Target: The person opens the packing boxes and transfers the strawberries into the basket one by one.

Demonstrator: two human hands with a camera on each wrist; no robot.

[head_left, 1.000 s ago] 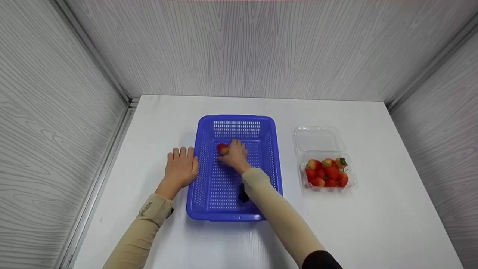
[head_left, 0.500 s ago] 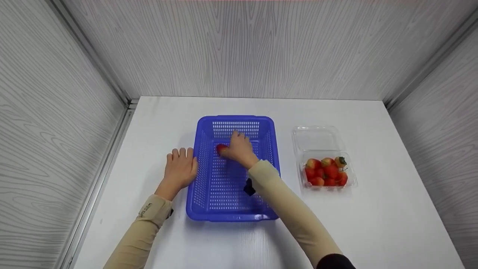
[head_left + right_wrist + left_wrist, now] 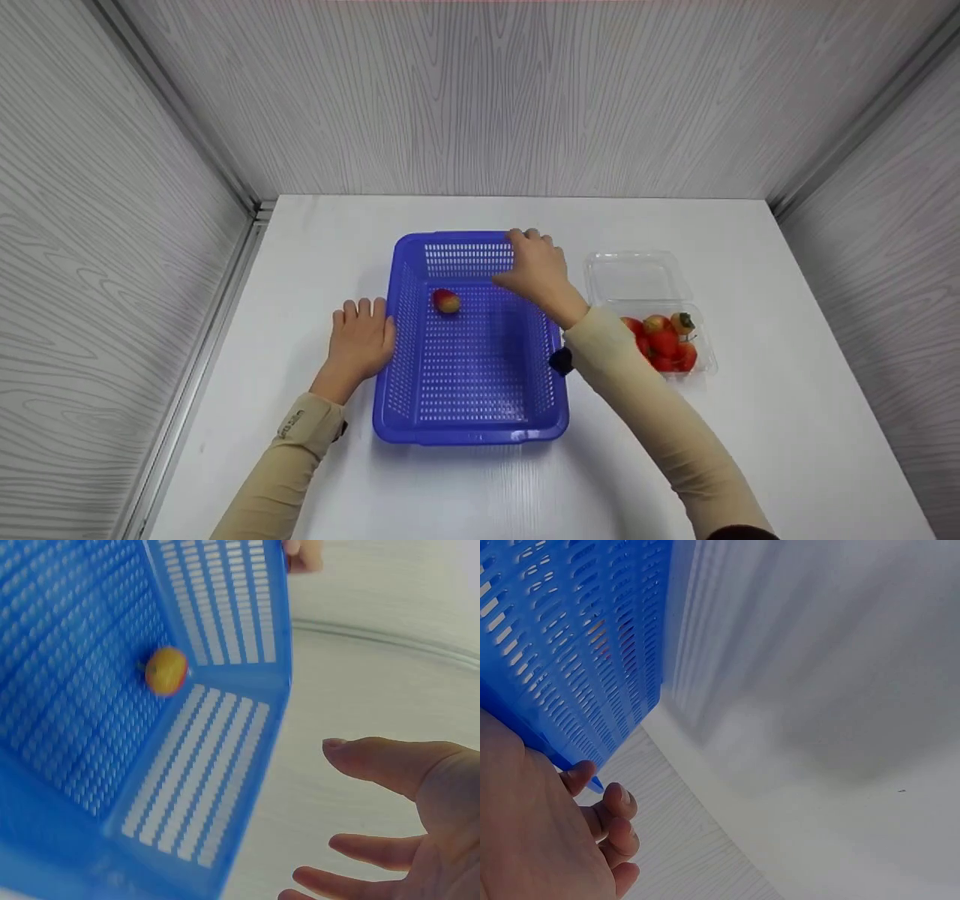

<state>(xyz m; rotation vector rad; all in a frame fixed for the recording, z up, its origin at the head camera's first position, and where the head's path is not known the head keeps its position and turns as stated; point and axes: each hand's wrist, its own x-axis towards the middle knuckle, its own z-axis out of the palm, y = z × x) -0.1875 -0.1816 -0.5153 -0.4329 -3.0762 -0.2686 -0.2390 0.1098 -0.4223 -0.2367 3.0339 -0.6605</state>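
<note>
A white table (image 3: 750, 442) bears everything. On it stands the basket (image 3: 472, 436), blue and slotted. It looks like thin, fairly stiff plastic, so light that it should skid easily; the rolled rim is the place to take hold, best at two opposite sides.

Right of the basket is a clear box (image 3: 637, 280), lid folded back, probably flimsy enough to dent under a squeeze. Red fruits (image 3: 664, 343) fill it.

The hands are apart. The right hand (image 3: 536, 266), fingers spread and holding nothing, hovers over the basket's far right corner, off the rim. The left hand (image 3: 360, 345) lies along the basket's left rim (whether it truly grips there, I cannot tell).

One fruit (image 3: 446, 301), red and yellow, lies on the basket's floor near the far left corner. It is likely light, firm, smooth-skinned and inclined to roll; thumb and fingertips round its middle would suit, gently, against bruising.
</note>
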